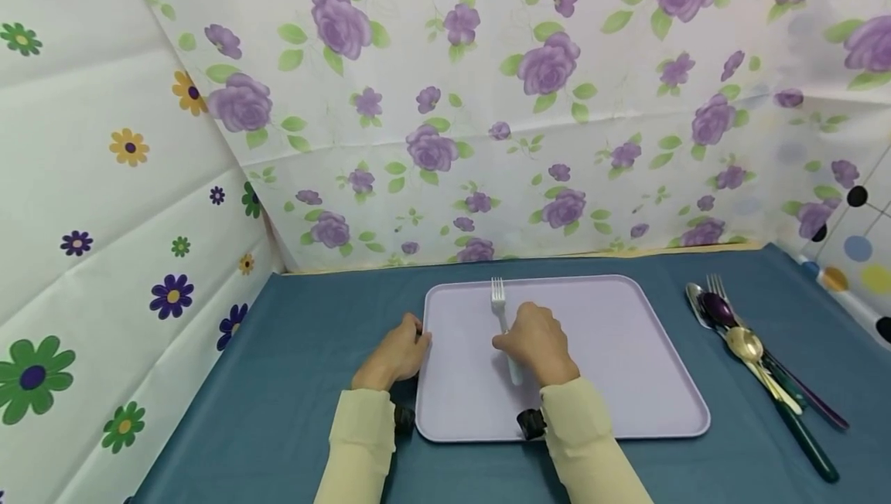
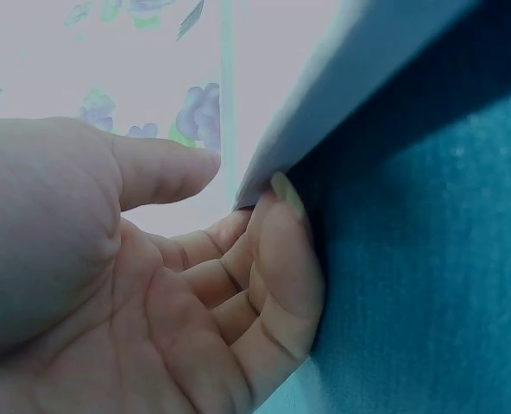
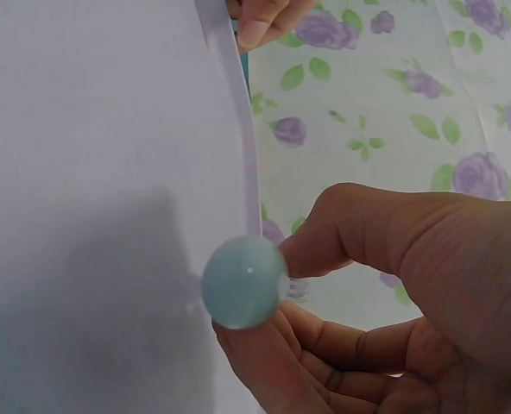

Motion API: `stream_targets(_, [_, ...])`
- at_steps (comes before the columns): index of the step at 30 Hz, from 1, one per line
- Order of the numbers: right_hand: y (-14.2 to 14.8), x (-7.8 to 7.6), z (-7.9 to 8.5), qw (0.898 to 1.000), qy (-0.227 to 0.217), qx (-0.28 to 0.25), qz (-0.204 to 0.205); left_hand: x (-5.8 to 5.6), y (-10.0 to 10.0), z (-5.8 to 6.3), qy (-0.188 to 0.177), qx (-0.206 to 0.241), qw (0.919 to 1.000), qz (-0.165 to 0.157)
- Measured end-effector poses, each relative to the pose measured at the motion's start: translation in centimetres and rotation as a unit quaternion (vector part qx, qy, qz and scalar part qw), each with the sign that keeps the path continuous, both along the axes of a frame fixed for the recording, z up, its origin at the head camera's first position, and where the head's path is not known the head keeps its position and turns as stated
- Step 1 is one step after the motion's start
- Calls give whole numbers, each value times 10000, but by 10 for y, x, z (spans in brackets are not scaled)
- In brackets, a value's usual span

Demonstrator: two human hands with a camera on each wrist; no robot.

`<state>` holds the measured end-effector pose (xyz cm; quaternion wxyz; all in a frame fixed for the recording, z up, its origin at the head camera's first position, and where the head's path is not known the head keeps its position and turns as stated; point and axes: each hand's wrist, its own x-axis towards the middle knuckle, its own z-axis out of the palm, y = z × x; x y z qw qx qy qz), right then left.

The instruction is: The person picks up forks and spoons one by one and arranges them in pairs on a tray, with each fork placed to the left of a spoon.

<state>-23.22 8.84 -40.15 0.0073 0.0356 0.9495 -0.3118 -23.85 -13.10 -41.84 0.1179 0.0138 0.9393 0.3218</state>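
A pale lilac rectangular tray [image 1: 612, 349] lies on the blue-green cloth. At its left edge is my left hand [image 1: 393, 353]; in the left wrist view the fingertips curl at the tray's rim [image 2: 324, 95] with the thumb above. Over the tray's left half, my right hand [image 1: 539, 342] pinches a fork [image 1: 498, 299] with silver tines and a pale handle. The tines point toward the back rim. In the right wrist view, the rounded handle end [image 3: 244, 283] sticks out toward the camera between thumb and fingers, whose grip on the shaft is partly hidden behind it.
Right of the tray, several pieces of cutlery lie in a crossed pile: a gold spoon [image 1: 745, 344], a purple spoon [image 1: 717, 308], a silver spoon [image 1: 695, 303] and another fork [image 1: 717, 285]. Flowered sheets [image 1: 431, 148] hang as walls at the back and both sides.
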Motion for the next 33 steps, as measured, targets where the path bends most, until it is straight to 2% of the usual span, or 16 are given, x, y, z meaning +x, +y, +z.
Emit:
stream_targets(18, [-17, 4, -1, 9998, 117, 78, 145, 1, -2, 0, 47, -82, 9999, -56])
stream_targets(33, [-28, 7, -2, 9996, 113, 9, 251, 1, -1, -1, 3, 102, 9999, 19])
